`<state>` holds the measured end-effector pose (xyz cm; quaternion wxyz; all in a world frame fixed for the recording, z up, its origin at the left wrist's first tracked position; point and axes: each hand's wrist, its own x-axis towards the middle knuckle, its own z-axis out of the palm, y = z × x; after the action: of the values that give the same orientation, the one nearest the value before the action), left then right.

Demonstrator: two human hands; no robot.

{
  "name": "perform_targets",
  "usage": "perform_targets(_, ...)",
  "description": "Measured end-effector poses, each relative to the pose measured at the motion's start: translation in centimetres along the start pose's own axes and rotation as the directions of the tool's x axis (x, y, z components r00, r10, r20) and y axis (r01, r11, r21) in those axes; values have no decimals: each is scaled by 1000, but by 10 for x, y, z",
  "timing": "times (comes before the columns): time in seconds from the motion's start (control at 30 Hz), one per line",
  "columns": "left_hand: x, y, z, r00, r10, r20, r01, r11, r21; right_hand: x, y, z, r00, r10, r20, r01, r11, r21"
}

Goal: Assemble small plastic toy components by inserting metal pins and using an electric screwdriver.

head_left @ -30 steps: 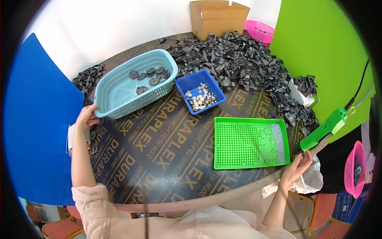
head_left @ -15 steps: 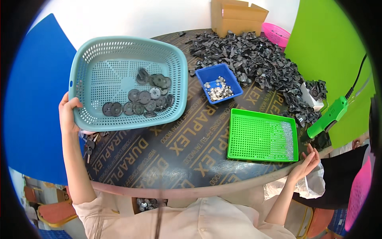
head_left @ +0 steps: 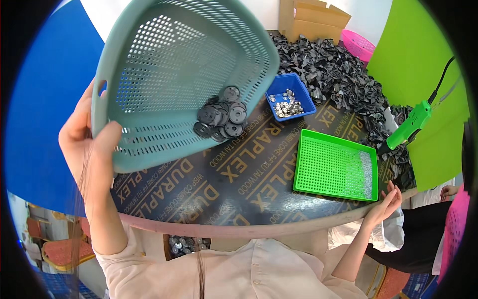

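My left hand [head_left: 92, 137] is closed on the left rim of a teal perforated plastic basket [head_left: 169, 74], thumb on the inside. The basket is raised and tilted, its left side near me. Several dark round discs with centre holes [head_left: 221, 114] lie heaped in its lower right corner. My right hand [head_left: 384, 207] is at the table's front edge with fingers stretched out, holding nothing. It is beside the near right corner of a green perforated tray [head_left: 323, 167], which has small silvery pieces [head_left: 367, 174] along its right side.
A blue bin [head_left: 277, 85] holds small shiny round metal parts. Behind it spreads a big pile of black plastic pieces [head_left: 328, 65], with a cardboard box [head_left: 318, 22] and pink basket [head_left: 358, 46]. A green corded power screwdriver [head_left: 411, 124] hangs at right. Another person's hand [head_left: 449, 191] shows far right.
My left hand has lifted and tipped the teal basket up and to the right. The discs have slid together into its lower right corner. My right hand has barely moved.
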<state>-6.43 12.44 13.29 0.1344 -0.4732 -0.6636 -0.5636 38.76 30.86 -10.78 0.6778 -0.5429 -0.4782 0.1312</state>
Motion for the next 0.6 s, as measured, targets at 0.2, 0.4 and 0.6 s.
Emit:
perform_targets(0.2,-21,10,-9,908,374,188,-397,913,99,0,-1,3,999,-15,33,16,1000,-7)
perform_targets(0.4,-28,16,-8,791,524,315,-582,803,125,0,0,1,1000,1,1,-1,1000,8)
perform_targets(0.6,-27,-7,-15,983,43,-177,-35,998,48,-3,1,-1,1000,-3,10,3,1000,-14)
